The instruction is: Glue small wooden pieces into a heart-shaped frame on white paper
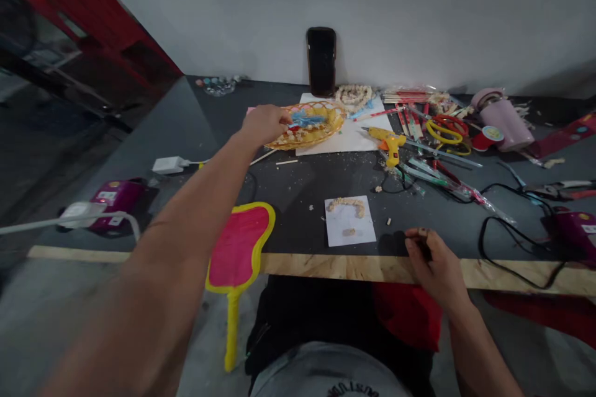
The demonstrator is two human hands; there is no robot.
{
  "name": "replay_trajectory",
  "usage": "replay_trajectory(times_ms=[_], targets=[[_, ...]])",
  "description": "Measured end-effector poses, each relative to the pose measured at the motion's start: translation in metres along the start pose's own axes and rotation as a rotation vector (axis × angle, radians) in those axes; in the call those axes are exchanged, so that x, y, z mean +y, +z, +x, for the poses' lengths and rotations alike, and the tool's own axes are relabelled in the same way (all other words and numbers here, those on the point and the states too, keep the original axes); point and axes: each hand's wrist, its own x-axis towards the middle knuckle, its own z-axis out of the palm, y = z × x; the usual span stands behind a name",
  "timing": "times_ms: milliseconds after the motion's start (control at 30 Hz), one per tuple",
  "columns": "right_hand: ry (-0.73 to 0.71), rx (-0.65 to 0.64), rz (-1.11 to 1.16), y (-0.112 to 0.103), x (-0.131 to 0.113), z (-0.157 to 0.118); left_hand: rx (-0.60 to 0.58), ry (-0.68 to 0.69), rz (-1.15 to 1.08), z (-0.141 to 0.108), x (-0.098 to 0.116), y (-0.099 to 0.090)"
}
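My left hand (pixel 266 123) reaches to the left side of a yellow woven basket (pixel 328 127), its fingertips beside blue strands (pixel 305 118) inside; whether they pinch anything is too small to tell. By the table's front edge, my right hand (pixel 429 255) rests with fingers curled and thumb near the index finger; what it holds, if anything, cannot be made out. Between my hands, nearer the right one, lies a white card (pixel 331 231) bearing a curved row of small beige pieces (pixel 347 203) and a short beige piece (pixel 349 232).
A yellow glue gun (pixel 392 144), yellow-handled scissors (pixel 443 131) and a pink bottle (pixel 507 122) lie at the right. A phone (pixel 321 62) leans on the wall. A pink fan (pixel 238 245) overhangs the front edge; a black cable (pixel 484 247) curls at the right.
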Motion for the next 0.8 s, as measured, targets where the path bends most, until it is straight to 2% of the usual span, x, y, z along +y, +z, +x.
replay_trajectory(times_ms=[167,367,533,800], targets=[[-0.013,-0.009,-0.01,0.001,0.002,0.002,-0.047,0.044,0.032,0.015,0.003,0.014],[-0.03,-0.026,-0.04,0.002,-0.001,0.004,-0.101,0.113,0.025,0.022,0.01,0.016],[-0.067,-0.019,-0.071,0.004,0.0,0.004,-0.073,0.068,0.006,0.025,0.008,0.012],[-0.07,-0.015,-0.1,0.005,0.003,0.003,-0.029,-0.039,-0.011,0.018,-0.01,-0.002]])
